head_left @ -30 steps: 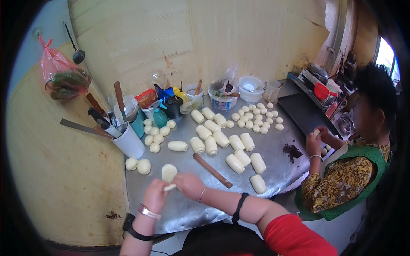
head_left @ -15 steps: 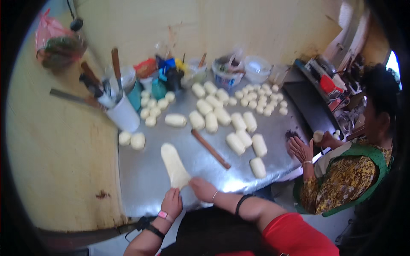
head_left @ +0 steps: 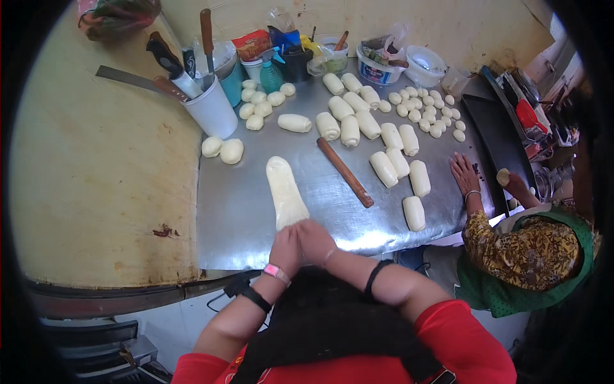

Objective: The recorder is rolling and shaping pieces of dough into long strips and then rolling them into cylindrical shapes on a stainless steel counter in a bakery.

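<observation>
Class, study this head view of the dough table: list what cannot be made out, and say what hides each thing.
- Near end of the flattened dough strip: under the left hand and right hand.
- Contents of the white tub: too small, covered by plastic.
- Items on the right-hand shelf: bent and darkened at the fisheye rim.

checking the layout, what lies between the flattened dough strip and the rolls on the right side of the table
In the head view, a wooden rolling pin lies slanted on bare metal table between the flattened dough strip and the dough rolls.

Bright daylight, soft shadows, white shine on the metal desk (head_left: 256, 211), sharp in the middle, bent edges, black round corners, slightly blurry rim.
</observation>
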{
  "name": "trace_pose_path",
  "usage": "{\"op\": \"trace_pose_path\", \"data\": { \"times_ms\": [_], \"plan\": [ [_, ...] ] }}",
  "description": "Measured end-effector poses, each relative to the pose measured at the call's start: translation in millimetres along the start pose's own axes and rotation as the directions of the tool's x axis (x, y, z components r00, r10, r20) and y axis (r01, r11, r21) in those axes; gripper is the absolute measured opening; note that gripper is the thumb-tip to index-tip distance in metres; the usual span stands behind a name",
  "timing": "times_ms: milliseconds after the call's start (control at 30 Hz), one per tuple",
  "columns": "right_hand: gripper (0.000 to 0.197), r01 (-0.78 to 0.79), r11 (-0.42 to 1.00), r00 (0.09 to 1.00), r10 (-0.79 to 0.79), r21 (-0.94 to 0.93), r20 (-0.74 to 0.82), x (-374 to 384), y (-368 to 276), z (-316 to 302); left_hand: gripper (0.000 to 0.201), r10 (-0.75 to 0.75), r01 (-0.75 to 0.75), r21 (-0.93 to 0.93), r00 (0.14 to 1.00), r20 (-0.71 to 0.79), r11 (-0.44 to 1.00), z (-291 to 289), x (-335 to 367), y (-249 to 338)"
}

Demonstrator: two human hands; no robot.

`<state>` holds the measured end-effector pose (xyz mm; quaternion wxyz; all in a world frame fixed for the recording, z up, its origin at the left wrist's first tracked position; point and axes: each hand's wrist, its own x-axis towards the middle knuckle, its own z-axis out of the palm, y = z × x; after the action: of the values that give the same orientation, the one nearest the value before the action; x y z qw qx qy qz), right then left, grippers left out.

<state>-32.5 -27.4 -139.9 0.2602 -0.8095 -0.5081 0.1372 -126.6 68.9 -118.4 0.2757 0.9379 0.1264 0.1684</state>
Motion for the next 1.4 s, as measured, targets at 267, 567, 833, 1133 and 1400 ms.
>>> {"op": "trace_pose_path", "data": {
  "times_ms": [267,567,833,1133,1400],
  "plan": [
    [0.014,0.207,0.977,0.976,-0.209,-0.042,-0.067,-48.0,-1.7,-22.5,0.031,0.084,-0.108,0.104,0.973,0.215,0.989,-3.8,-44.5,1.4],
    [0.063,0.294,0.953,0.956,-0.294,-0.075,0.020,-56.6,28.7,-49.8,0.041,0.084,-0.103,0.130,0.986,0.143,0.986,-29.8,-61.3,-24.8],
    [0.049,0.045,0.961,0.993,-0.012,0.274,-0.120,34.3,44.5,-50.6,0.024,-0.402,0.371,-0.276,0.913,-0.064,0.887,-40.4,46.3,-70.4],
    [0.033,-0.133,0.991,0.971,0.126,0.022,0.202,237.8,74.4,-38.6,0.028,-0.157,0.159,-0.005,0.975,0.156,0.987,-13.0,187.7,-163.1],
    [0.023,-0.211,0.956,0.964,0.237,-0.202,0.117,311.7,92.6,-44.5,0.015,-0.267,0.231,0.179,0.939,0.217,0.956,-37.8,266.7,-141.9]
  ]
}}
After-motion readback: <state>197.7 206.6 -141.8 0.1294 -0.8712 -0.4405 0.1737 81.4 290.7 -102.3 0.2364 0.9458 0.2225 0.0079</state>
